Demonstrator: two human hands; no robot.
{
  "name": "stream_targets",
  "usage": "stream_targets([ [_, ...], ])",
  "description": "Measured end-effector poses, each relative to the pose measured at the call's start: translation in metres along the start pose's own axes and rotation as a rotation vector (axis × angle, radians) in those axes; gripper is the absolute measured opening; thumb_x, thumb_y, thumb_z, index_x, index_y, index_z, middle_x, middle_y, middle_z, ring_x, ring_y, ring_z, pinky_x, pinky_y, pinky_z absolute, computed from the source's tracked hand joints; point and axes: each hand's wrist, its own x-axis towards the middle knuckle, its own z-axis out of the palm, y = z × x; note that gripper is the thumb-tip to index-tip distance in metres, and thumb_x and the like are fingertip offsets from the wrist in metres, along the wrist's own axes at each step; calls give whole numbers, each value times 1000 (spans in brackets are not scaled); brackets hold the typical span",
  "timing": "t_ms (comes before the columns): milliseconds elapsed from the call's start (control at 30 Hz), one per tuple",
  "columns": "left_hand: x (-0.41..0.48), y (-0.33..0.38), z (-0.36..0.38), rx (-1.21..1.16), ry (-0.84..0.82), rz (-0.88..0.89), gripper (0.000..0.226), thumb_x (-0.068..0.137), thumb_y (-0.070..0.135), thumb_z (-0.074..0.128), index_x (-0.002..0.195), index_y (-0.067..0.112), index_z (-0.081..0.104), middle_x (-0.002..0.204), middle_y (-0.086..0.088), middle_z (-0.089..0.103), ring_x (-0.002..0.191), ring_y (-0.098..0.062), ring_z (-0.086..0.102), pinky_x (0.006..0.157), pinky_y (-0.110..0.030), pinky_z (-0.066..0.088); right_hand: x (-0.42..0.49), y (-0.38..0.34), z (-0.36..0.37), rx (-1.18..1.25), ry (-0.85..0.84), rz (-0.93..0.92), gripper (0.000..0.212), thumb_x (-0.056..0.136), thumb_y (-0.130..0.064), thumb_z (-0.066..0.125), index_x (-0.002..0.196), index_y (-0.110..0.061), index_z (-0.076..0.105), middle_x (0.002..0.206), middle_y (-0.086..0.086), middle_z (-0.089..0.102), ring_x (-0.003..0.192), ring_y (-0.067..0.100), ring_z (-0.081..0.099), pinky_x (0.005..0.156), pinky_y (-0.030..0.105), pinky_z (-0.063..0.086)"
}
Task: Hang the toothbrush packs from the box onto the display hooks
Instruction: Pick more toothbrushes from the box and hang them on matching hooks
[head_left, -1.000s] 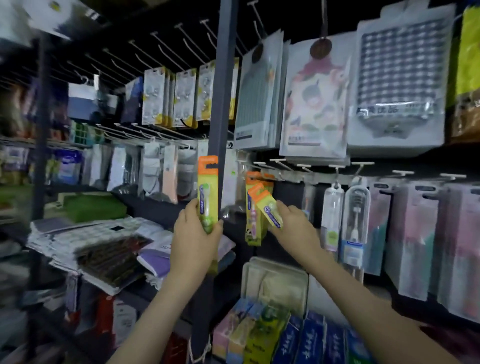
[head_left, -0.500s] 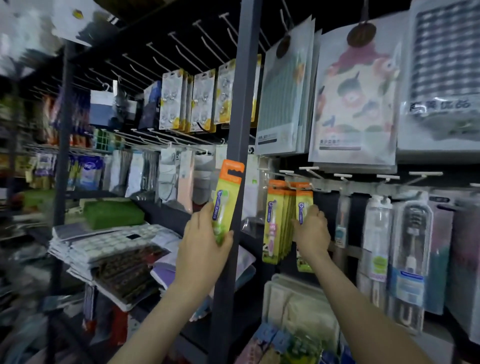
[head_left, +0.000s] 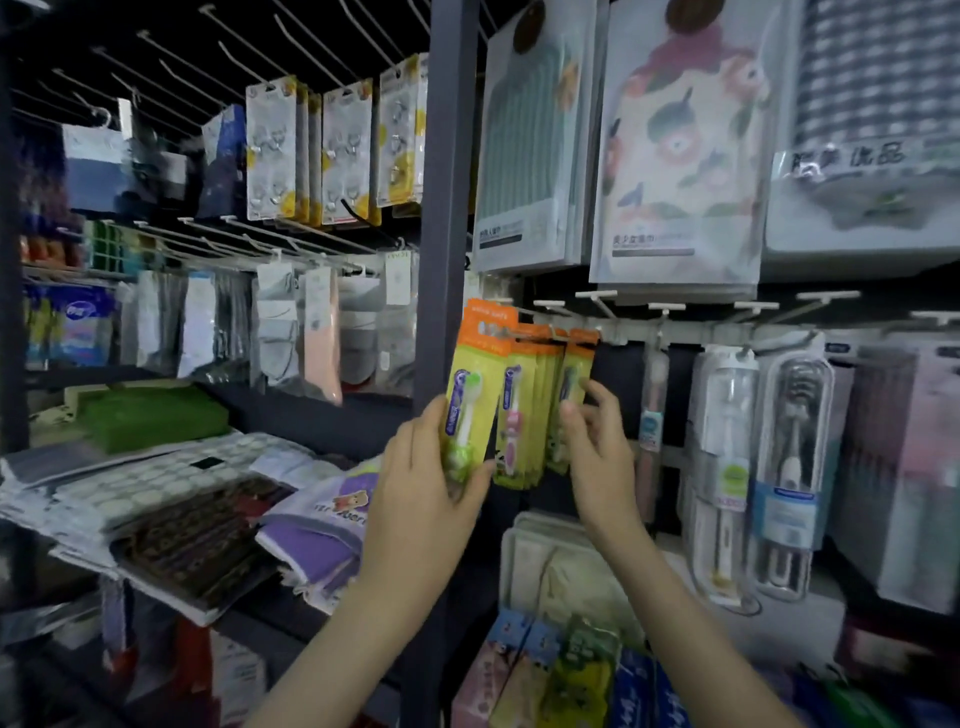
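The toothbrush pack (head_left: 470, 395) I am working with, yellow with an orange header and a green-and-white brush inside, stands upright and slightly tilted at the left end of the hook rail (head_left: 623, 332). Its header is level with the hooks. I cannot tell whether it touches one. My left hand (head_left: 431, 483) grasps its lower half, thumb on the right edge and fingers wrapped round the left.

Just right of it, a bunch of hanging packs (head_left: 519, 415) of the same kind is on the first hooks, and the held pack overlaps their front. One more of them, the rightmost pack (head_left: 575, 379), hangs at the far side of the bunch. My right hand (head_left: 597, 447) is on it, thumb on its front and fingers curved at its right edge. I cannot tell whether that is a real pinch or only a touch.

The grey upright post (head_left: 447, 182) rises directly behind the held pack. Further right along the rail hang clear electric-brush packs (head_left: 789, 467). Above the rail hangs a large floral packet (head_left: 680, 156). On the shelf to the left of the post lie a green mat (head_left: 150, 415) at the back and a purple pouch (head_left: 322, 525) near the front edge. At the bottom edge stand coloured cartons (head_left: 576, 675).
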Motion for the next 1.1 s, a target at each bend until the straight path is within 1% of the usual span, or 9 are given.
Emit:
stream_targets([
  [67,0,10,12,-22,-21,44,63,85,28,68,140,12,43,115,-1,53,108,-13,46,85,-20,37,-25,-21,-1,259,-225,28,37,90,-36,52,125,-26,50,108,-4,68,101,9,64,86,24,52],
  [133,0,16,25,-14,-37,102,59,84,32,58,136,7,45,116,-7,57,108,-16,46,86,-20,37,-31,-26,-1,306,-364,62,25,92,-18,56,116,-22,58,102,-5,71,98,8,65,83,23,52],
  [200,-3,17,34,-23,-71,157,61,82,33,53,135,4,45,119,-10,58,111,-16,44,87,-23,40,-28,-22,-4,271,-330,49,24,91,-7,58,111,-20,62,102,-2,71,99,12,65,83,27,53],
  [333,3,9,38,68,-100,358,67,86,44,58,138,5,44,127,-9,56,118,-18,43,97,-32,41,-15,-9,-21,280,-278,86,21,94,-10,55,114,-16,62,111,10,69,102,28,64,84,40,53],
  [433,27,-7,37,264,91,430,66,91,44,56,142,5,41,140,-18,47,132,-32,39,110,-43,33,-2,3,-36,-42,-278,60,22,97,-11,51,118,-18,52,109,2,67,99,20,63,87,37,53],
  [533,48,-19,42,418,134,397,62,94,37,46,146,7,37,150,-23,33,141,-38,23,114,-51,25,10,18,-42,-390,-322,31,37,97,-13,47,130,-25,36,106,-5,60,89,13,60,75,33,52],
  [667,54,-29,53,564,184,464,58,91,32,48,144,7,43,150,-21,36,140,-38,24,114,-53,21,29,40,-39,-636,-326,-93,54,99,-14,46,148,-23,27,136,2,48,121,17,49,91,19,36],
  [967,56,-33,55,453,254,510,45,94,30,44,130,7,58,148,-23,37,140,-38,26,115,-53,21,62,56,4,-578,-34,-199,50,101,-9,38,149,-9,24,133,15,44,109,12,44,81,9,27],
  [1100,56,-34,56,417,266,517,44,93,29,46,128,6,59,147,-23,39,140,-37,26,115,-53,22,75,68,23,-536,140,-75,50,101,-7,35,149,-5,21,136,16,42,112,19,46,85,13,29],
])
